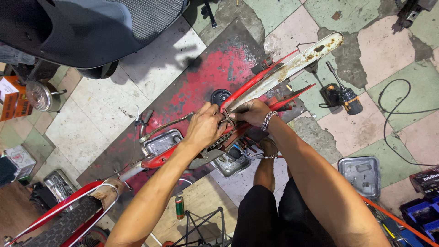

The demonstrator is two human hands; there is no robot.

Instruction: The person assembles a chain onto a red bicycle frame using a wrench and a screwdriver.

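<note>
Item: red bicycle frame (249,84), upended over the floor. My left hand (204,128) and right hand (250,112) both clench its chain guard (288,66) joint. Step: fastening work; next needs steady fingers.

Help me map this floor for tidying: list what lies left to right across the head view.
Round chrome headlamp → left hand → right hand → black-and-orange cordless drill → square grey metal tray.
</note>
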